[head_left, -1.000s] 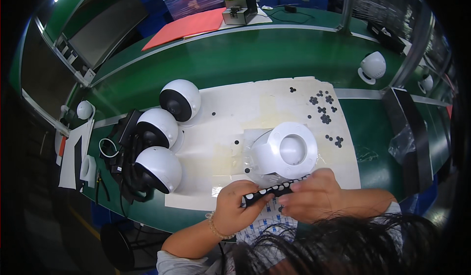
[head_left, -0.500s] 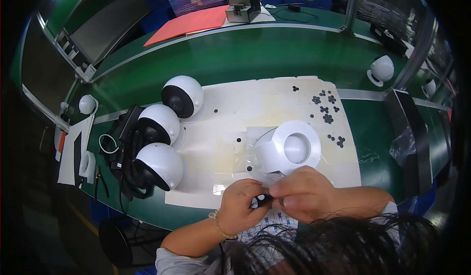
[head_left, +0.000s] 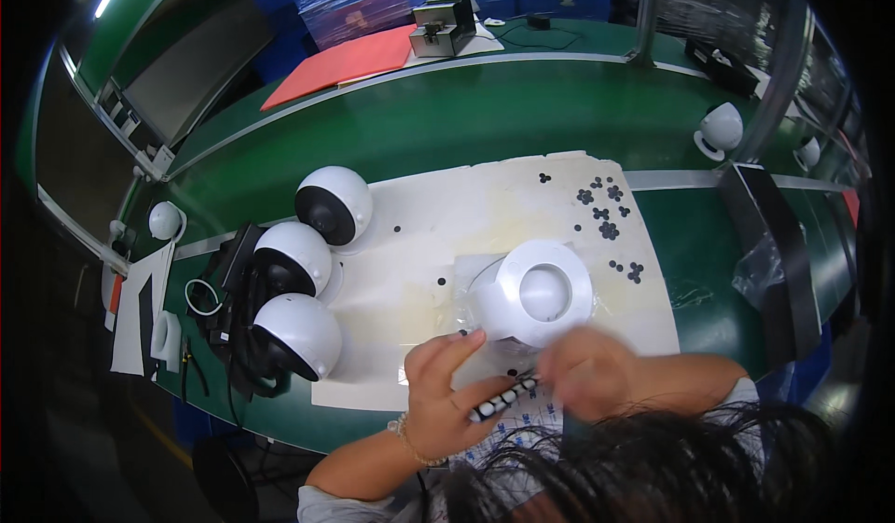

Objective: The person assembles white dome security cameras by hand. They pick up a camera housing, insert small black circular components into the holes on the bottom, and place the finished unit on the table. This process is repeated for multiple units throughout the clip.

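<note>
My left hand, a bracelet at its wrist, grips a narrow black strip with a row of round white spots. Its index finger is raised off the strip. At the strip's far end is my right hand, its fingers smeared by motion, so whether they hold anything is unclear. A small black dot shows close to the strip. Just beyond my hands, a white housing with a round ring-shaped base lies on its side on a clear plastic bag. Beneath the strip is a printed white sheet.
Three white globe-shaped devices with black fronts stand left, beside black cables and adapters. Pliers lie farther left. Several black pads are scattered at the cardboard mat's right. A black box stands on the right.
My right hand has drawn back slightly from the left, and its fingers have blurred. More of the spotted strip shows, and my left index finger has lifted. The whole view has shifted slightly.
</note>
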### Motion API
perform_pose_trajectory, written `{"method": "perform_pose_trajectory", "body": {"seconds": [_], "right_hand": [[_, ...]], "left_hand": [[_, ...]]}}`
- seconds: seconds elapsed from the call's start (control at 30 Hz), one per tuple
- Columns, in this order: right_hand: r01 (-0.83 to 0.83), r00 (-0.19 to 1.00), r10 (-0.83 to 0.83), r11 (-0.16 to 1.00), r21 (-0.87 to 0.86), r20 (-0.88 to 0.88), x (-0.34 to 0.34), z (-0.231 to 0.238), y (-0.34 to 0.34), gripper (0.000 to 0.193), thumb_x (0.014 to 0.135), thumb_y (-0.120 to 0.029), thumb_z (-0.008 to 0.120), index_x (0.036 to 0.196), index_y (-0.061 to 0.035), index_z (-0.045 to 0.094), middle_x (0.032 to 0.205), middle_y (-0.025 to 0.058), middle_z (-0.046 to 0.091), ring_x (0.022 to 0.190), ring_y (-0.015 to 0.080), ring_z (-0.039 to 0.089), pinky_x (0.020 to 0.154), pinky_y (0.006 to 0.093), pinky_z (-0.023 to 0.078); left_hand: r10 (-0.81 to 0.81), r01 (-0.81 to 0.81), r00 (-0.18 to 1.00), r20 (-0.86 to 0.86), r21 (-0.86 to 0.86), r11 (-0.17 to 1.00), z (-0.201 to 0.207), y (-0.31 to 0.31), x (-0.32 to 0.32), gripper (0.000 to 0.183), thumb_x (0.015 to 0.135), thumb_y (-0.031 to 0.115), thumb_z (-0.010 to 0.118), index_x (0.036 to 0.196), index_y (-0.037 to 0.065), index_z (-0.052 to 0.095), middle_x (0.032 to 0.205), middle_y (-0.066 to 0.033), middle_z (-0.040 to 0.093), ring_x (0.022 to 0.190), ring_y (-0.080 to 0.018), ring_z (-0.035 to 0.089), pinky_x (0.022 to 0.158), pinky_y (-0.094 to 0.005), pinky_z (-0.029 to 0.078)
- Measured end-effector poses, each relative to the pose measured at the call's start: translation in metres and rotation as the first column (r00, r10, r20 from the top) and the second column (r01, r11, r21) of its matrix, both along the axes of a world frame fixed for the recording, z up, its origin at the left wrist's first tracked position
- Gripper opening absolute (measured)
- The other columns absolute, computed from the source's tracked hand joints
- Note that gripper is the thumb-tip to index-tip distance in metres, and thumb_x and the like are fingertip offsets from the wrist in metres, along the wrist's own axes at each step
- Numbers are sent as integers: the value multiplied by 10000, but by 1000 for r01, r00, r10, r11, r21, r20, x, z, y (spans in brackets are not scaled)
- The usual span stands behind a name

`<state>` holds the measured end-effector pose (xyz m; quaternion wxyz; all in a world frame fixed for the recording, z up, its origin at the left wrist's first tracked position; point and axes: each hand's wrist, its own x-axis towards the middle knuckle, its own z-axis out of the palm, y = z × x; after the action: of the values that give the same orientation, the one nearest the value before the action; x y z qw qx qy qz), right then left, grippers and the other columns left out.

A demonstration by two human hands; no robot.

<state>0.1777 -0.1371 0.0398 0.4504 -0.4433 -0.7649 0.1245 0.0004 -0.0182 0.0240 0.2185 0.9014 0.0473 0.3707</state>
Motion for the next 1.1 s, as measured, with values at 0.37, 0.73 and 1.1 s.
{"method": "perform_pose_trajectory", "body": {"seconds": [0.37,0.73,1.1], "right_hand": [[236,871,-296,952,-194,-393,39,25,23,570,789,113,444,1299,-38,237,1172,145,396,791,109,492,687,230,426],[383,915,-392,918,-106,-90,37,27,18,519,777,107,509,1228,-54,310,1113,152,472,814,156,558,721,257,447],[442,887,-456,883,160,64,23,39,21,406,748,7,557,1141,-50,468,932,71,575,892,272,514,828,385,360]], "left_hand": [[-59,84,979,-194,122,989,-3,-3,-7,216,672,251,583,858,158,641,1179,-5,560,1099,-190,478,942,-423,259],[-53,73,980,-190,100,992,-1,-4,-5,144,757,238,559,842,151,637,1149,-4,579,1075,-189,497,960,-416,252],[-50,57,982,-183,34,998,1,-8,-6,163,697,229,628,834,142,632,1162,-9,570,1086,-198,487,971,-446,241]]}}
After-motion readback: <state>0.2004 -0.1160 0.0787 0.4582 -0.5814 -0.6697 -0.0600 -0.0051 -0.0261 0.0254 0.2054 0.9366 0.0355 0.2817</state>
